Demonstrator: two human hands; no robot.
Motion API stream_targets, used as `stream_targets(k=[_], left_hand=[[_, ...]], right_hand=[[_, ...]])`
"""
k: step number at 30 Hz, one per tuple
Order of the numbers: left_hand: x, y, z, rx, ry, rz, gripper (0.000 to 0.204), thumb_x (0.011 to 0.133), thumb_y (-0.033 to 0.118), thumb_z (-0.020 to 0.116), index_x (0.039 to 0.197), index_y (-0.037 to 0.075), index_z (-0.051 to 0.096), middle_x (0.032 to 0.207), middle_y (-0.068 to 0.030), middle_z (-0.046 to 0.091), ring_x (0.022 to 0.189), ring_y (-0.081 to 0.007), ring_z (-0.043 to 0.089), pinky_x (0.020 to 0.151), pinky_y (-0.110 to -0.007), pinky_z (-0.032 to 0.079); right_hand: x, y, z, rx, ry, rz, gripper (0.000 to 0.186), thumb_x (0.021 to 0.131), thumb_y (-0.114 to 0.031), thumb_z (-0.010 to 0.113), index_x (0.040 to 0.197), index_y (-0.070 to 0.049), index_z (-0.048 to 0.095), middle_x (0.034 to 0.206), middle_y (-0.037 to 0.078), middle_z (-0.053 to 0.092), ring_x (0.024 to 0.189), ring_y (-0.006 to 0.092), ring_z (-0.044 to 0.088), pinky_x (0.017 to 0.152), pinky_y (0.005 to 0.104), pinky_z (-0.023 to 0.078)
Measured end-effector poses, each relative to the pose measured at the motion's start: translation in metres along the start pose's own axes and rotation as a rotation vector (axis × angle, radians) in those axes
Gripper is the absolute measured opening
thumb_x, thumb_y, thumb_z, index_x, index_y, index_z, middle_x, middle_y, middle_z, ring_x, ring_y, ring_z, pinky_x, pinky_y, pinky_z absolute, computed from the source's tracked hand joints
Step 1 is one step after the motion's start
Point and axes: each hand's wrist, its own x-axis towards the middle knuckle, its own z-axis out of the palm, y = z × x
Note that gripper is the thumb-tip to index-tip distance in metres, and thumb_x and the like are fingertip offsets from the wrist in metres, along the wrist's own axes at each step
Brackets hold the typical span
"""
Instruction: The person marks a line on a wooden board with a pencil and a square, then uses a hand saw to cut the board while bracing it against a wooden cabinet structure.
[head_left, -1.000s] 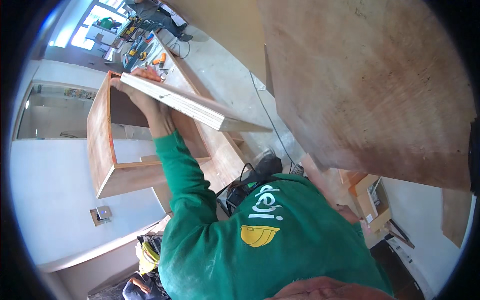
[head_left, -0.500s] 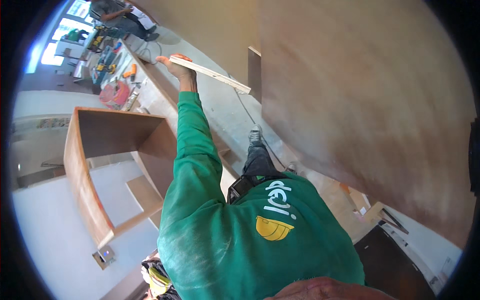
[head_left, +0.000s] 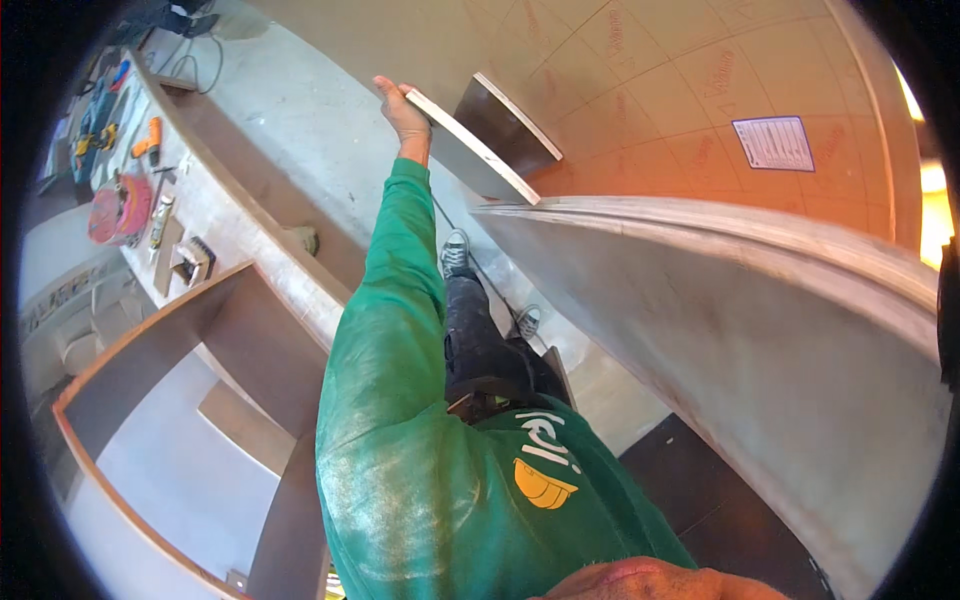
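My left hand point(head_left: 402, 115), at the end of a green sleeve, grips a plywood board point(head_left: 468, 158) at its far end. The board has a dark face and a pale layered edge. Its near end meets the edge of a large upright panel point(head_left: 740, 330); whether it is fixed there I cannot tell. Just beyond it, a second short dark board point(head_left: 505, 128) stands against a wide orange-brown sheet point(head_left: 640, 110). My right hand does not show in the head view.
On the left stands an open wooden cabinet frame point(head_left: 275, 320). Behind it, a long workbench point(head_left: 235, 215) carries an orange drill point(head_left: 148, 142), a pink bucket point(head_left: 118, 210) and a brush point(head_left: 195, 260). A cable point(head_left: 470, 250) crosses the floor. A person's legs point(head_left: 180, 18) show at the far left.
My view has shifted, and the large panel now shows its long edge and the orange-brown sheet beyond it. My left hand still grips the board, now farther right in the picture.
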Motion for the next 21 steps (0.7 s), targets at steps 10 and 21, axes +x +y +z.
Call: stream_targets(k=[10,21], left_hand=[[0.032,-0.128,0.017,0.159,-0.014,-0.016,0.083,0.104,0.081,0.036,0.064,0.010,0.051,0.062,-0.0008,0.052,0.065,-0.0173,0.051,0.067,-0.035,0.044],[0.028,-0.184,0.028,0.828,0.168,0.510,0.072,0.114,0.058,0.030,0.122,-0.006,0.063,0.125,-0.0258,0.066,0.124,-0.0437,0.056,0.111,-0.054,0.040]], right_hand=[[-0.029,-0.052,0.006,-0.005,-0.076,0.087,0.068,0.096,-0.052,0.069,0.126,0.008,0.067,0.099,0.029,0.076,0.097,0.0483,0.074,0.087,0.0556,0.058],[-0.007,-0.026,0.013,-0.018,-0.073,0.021,0.068,0.095,-0.052,0.069,0.129,0.008,0.066,0.101,0.029,0.076,0.098,0.0495,0.073,0.088,0.0575,0.058]])
